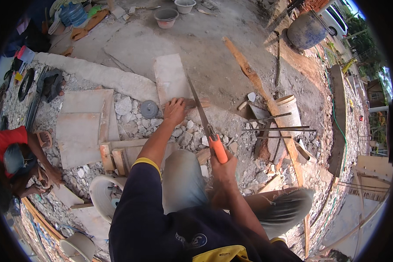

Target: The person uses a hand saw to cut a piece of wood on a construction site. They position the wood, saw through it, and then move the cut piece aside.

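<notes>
My right hand (224, 169) is wrapped round the orange handle of a handsaw (199, 102), whose long blade points away and slightly left. The blade crosses a short dark wooden piece (191, 104); whether it has cut into it cannot be made out. My left hand (174, 111) lies with fingers spread at the near end of a pale flat board (170, 72), beside that wooden piece. Just left of this hand, a grey round disc-shaped object (149, 109) rests on the rubble.
Boards (81, 131) lie on rubble at left, near a crouching person in red (15, 150). A white bucket (102, 196) stands nearer me. At right, a long plank (257, 83) slants past another bucket (289, 111) and protruding metal rods (279, 129). Basins (166, 19) sit farther off.
</notes>
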The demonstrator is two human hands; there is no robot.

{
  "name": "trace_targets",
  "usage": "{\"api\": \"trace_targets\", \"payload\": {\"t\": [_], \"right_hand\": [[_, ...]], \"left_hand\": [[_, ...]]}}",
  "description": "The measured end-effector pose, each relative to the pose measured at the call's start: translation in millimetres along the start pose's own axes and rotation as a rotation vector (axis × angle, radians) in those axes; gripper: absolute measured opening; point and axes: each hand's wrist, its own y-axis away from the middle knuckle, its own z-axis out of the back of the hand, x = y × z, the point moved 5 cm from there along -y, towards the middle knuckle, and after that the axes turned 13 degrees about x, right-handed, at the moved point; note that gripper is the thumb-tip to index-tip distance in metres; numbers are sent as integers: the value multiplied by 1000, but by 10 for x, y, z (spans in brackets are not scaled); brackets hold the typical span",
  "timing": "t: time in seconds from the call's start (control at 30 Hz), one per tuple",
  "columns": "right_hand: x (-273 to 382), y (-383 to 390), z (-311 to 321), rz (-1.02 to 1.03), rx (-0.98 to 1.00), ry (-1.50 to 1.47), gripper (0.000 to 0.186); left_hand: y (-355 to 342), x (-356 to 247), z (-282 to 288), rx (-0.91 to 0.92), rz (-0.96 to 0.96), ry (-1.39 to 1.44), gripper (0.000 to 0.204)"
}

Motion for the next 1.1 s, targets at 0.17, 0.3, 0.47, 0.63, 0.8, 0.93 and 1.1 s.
{"api": "trace_targets", "payload": {"t": [0.17,0.3,0.47,0.63,0.8,0.93,1.1], "right_hand": [[193,8,27,128,-99,90,29],[240,5,-47,49,-13,110,41],[290,-4,-113,51,18,119,47],[266,-16,-137,-8,43,59,48],[323,8,-90,38,32,96,43],[408,31,-35,104,34,43,42],[477,52,5,152,55,113,38]], "left_hand": [[-72,51,-45,79,16,91,49],[-119,109,-120,130,7,12,53],[-93,138,-30,159,-19,27,57],[10,155,165,187,-91,-48,60],[61,155,163,103,-119,-6,64],[36,153,119,132,-111,-58,64],[-13,116,201,187,-52,-94,60]]}}
